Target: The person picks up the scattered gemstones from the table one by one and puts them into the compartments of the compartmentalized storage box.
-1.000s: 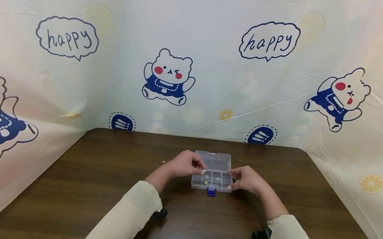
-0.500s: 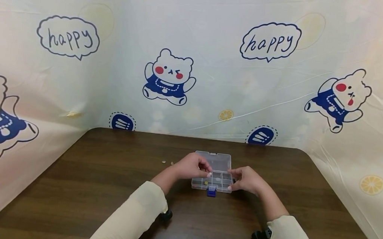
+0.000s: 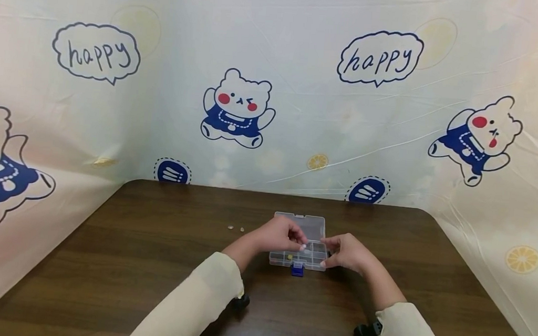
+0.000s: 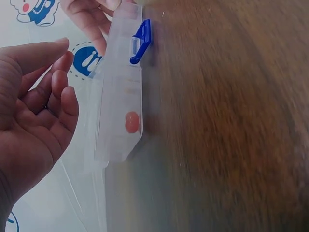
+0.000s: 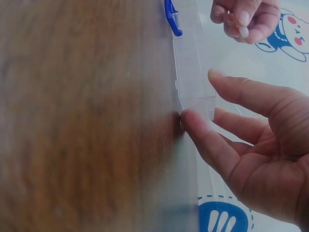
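A clear plastic compartment box with a raised lid and a blue latch stands on the table. Inside it lie a small yellow piece and a whitish piece. In the left wrist view an orange-red oval pill shows through the wall. My left hand is over the compartments, pinching a small white pill between thumb and finger. My right hand holds the box's right end, thumb at the front corner and a finger near the hinge.
Two tiny pale pieces, one round and one smaller, lie on the dark wooden table left of the box. A printed cloth hangs behind the table's far edge.
My left hand has moved right across the compartments with the white pill. The small pieces behind its wrist have come into view. My right hand and the box have stayed put.
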Demonstrator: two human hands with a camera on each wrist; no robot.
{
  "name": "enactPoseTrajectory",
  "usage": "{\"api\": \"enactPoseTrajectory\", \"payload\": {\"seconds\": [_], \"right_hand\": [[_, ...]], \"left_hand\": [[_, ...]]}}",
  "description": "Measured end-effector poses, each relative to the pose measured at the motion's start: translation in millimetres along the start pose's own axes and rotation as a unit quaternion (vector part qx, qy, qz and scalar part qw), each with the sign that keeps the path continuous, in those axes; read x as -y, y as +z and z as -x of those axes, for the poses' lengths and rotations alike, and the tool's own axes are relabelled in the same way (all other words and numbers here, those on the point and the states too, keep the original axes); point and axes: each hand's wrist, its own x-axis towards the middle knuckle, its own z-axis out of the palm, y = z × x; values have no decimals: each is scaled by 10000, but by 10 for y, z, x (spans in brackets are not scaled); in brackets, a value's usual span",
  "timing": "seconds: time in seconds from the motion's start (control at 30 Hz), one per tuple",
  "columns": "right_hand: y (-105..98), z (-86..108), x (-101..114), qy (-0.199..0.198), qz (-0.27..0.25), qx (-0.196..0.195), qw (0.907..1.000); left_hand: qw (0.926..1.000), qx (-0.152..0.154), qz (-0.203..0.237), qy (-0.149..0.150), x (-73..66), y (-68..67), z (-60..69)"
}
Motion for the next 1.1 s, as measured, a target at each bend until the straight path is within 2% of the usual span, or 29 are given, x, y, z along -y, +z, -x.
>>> {"api": "enactPoseTrajectory", "payload": {"seconds": [0.3, 0.5, 0.73, 1.1], "right_hand": [[-10, 10, 4, -83, -52, 2, 10000], [-18, 13, 12, -73, -70, 14, 9999], [-16, 3, -10, -41, -19, 67, 10000], [-8, 13, 17, -80, -50, 7, 10000]], "left_hand": [[9982, 323, -481, 147, 34, 102, -126], [9982, 435, -394, 93, 12, 138, -158], [9979, 466, -431, -158, 26, 173, -185], [9984, 332, -425, -147, 51, 168, -172]]}}
